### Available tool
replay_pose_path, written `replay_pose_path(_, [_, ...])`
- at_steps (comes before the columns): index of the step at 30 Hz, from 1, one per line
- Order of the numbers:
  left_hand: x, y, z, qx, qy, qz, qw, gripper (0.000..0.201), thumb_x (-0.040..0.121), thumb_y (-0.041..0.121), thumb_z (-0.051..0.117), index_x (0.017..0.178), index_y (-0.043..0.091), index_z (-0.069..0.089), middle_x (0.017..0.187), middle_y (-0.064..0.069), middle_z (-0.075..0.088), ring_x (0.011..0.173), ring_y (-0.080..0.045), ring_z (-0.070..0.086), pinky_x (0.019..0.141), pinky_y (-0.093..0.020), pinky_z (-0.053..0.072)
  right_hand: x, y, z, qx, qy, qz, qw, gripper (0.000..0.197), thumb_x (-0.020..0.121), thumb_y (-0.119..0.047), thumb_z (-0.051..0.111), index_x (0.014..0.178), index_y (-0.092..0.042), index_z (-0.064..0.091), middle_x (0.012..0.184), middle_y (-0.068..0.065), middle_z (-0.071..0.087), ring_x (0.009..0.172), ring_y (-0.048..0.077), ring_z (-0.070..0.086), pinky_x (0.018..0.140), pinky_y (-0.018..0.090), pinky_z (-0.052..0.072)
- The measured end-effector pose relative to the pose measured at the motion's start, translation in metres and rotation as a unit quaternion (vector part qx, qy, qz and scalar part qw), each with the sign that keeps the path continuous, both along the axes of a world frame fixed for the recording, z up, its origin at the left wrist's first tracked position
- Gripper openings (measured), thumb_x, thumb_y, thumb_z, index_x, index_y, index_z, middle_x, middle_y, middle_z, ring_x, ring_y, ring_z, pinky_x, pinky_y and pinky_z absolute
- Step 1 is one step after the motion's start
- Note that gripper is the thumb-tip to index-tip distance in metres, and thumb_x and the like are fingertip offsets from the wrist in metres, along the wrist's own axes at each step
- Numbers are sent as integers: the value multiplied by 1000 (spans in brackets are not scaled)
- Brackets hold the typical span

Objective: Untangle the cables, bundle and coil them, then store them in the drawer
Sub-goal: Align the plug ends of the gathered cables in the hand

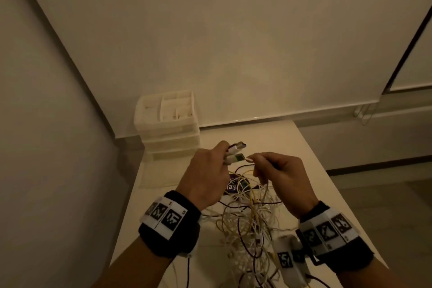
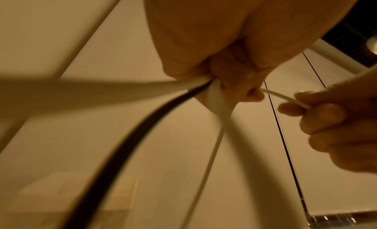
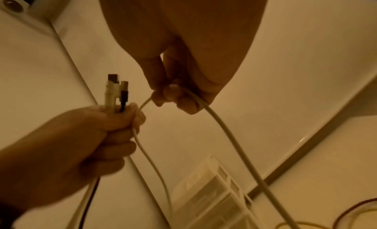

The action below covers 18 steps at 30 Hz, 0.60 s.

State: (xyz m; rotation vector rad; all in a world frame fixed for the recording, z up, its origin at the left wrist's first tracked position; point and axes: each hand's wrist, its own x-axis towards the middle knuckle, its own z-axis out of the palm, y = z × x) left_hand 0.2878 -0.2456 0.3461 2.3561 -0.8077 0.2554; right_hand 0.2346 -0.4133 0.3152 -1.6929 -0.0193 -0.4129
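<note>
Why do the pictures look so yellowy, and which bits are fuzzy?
Head view: dim warm light, walls bent by the wide lens. Left wrist view: the black cable is smeared and there is a soft shadow beside it. Right wrist view: the left hand is slightly blurred.

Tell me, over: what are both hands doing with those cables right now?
Left hand grips several plug ends. Right hand pinches a white cable. Tangle unsorted on the table. Drawer unit behind, nothing blocking it.
</note>
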Motion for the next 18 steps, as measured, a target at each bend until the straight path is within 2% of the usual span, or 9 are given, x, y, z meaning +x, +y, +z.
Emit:
replay_pose_path(2, [-2,1,6,-46,-5,20,999,22,87,-3,48,85,18,55,69,1,61,57,-8,54,51,-17,37,-7,6,-12,-33,8,13,999,18,95,-13,57,94,-12,75,62,-3,66,51,3,52,54,18,44])
replay_pose_path(4, [-2,0,19,-134,-4,71,988,25,89,-6,49,89,14,64,69,10,57,63,4,56,55,-6,37,-13,16,-29,-53,19,42,998,21,97,-13,53,95,-10,74,62,-11,64,53,2,53,55,16,43])
replay_pose_path(6, [1,2,35,-199,-19,118,973,22,95,0,49,87,11,66,68,13,54,65,17,52,57,-1,36,-18,25,-47,-61,26,58,996,24,99,-14,49,93,-11,72,65,-13,63,55,3,51,57,17,44])
replay_pose_path(8, [2,10,47,-224,-53,137,963,23,96,4,48,81,13,62,66,17,52,63,19,51,57,0,35,-17,26,-67,-75,34,49,995,24,99,-15,48,94,-20,71,67,-4,63,56,4,51,57,20,44])
replay_pose_path(10, [4,23,53,-283,-95,151,943,22,95,12,48,77,19,59,65,18,53,58,6,55,56,-4,37,-13,23,-87,-105,43,43,993,24,100,-19,48,90,-28,68,66,-3,62,57,5,53,58,22,46])
replay_pose_path(12, [8,36,53,-337,-95,172,921,23,93,28,45,74,27,57,65,14,56,58,-6,53,59,-22,43,-10,20,-104,-145,62,43,987,23,99,-22,49,86,-31,65,65,-8,60,59,6,54,59,24,46])
replay_pose_path(14, [11,48,51,-311,-106,191,925,22,92,30,43,77,30,60,71,8,63,64,-21,58,62,-30,42,-8,20,-111,-163,76,36,983,23,99,-22,51,83,-31,64,62,-9,58,58,5,53,59,24,45])
replay_pose_path(16, [11,60,47,-224,-146,217,939,26,92,25,44,100,21,68,82,-3,70,72,-32,63,64,-31,45,-5,23,-104,-141,74,19,987,24,98,-21,51,81,-29,65,59,-9,56,55,5,50,56,20,40])
replay_pose_path(18, [6,63,45,-165,-163,214,949,46,89,15,43,132,24,57,93,-9,73,67,-31,62,66,-34,52,-1,27,-86,-114,58,10,992,25,99,-18,50,81,-23,67,59,-15,58,55,2,50,55,14,36])
